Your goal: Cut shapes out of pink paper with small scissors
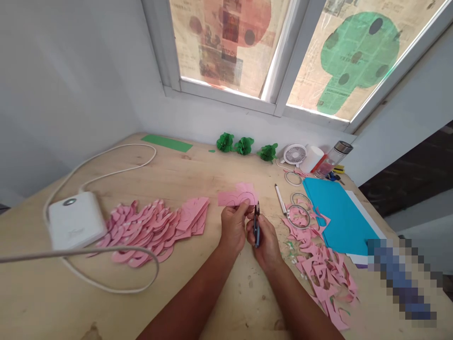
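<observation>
My left hand (232,226) pinches a piece of pink paper (230,198) that has curved outlines drawn on it. In my right hand (268,243) is a pair of dark scissors (256,229), its blades pointing away from me at the paper's right edge. Both hands are close together over the middle of the table. To the left lies a spread pile of cut pink paper shapes (148,231), with several uncut pink pieces (194,215) at its right end. Pink paper scraps (323,271) are heaped to the right of my right arm.
A white power bank (76,226) with a looping cable occupies the left. Green paper flowers (244,146) stand by the wall, beside a small fan (295,154) and a bottle (334,158). Blue sheets (343,212), a white pen (281,198) and tape rings (298,216) are at right.
</observation>
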The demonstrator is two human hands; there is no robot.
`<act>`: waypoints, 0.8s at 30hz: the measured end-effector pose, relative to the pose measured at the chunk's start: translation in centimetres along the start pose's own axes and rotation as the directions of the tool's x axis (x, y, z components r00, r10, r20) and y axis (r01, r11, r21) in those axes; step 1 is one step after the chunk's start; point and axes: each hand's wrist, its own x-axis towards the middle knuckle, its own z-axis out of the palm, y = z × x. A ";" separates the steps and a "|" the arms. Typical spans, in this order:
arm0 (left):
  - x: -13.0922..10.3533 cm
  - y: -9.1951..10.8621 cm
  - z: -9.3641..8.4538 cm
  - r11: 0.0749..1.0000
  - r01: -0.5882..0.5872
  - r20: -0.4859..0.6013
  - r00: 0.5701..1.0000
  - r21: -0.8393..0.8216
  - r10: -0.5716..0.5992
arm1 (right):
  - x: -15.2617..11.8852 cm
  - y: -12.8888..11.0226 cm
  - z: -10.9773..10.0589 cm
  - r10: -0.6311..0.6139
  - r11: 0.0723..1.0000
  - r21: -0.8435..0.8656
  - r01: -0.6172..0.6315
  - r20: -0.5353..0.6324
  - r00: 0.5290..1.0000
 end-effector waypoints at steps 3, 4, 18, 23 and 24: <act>-0.2 0.1 0.3 0.999 0.043 0.017 0.999 0.001 -0.043 | 0.0 0.0 0.2 -0.002 1.000 -0.009 0.002 0.008 1.000; -0.3 0.1 0.4 0.999 0.048 0.013 0.999 -0.001 -0.048 | 0.0 0.0 0.2 -0.005 1.000 -0.011 0.005 0.007 1.000; -0.4 -0.1 0.3 1.000 0.014 0.010 1.000 0.020 -0.014 | 0.0 -0.1 0.2 -0.002 1.000 -0.025 0.001 -0.016 1.000; -0.3 -0.1 0.3 1.000 -0.012 0.004 1.000 0.026 0.012 | 0.1 -0.1 0.0 0.002 1.000 -0.013 -0.002 -0.012 1.000; -0.3 -0.1 0.3 0.999 -0.016 0.001 1.000 0.030 0.016 | 0.1 -0.1 -0.1 0.000 1.000 -0.010 0.000 -0.008 1.000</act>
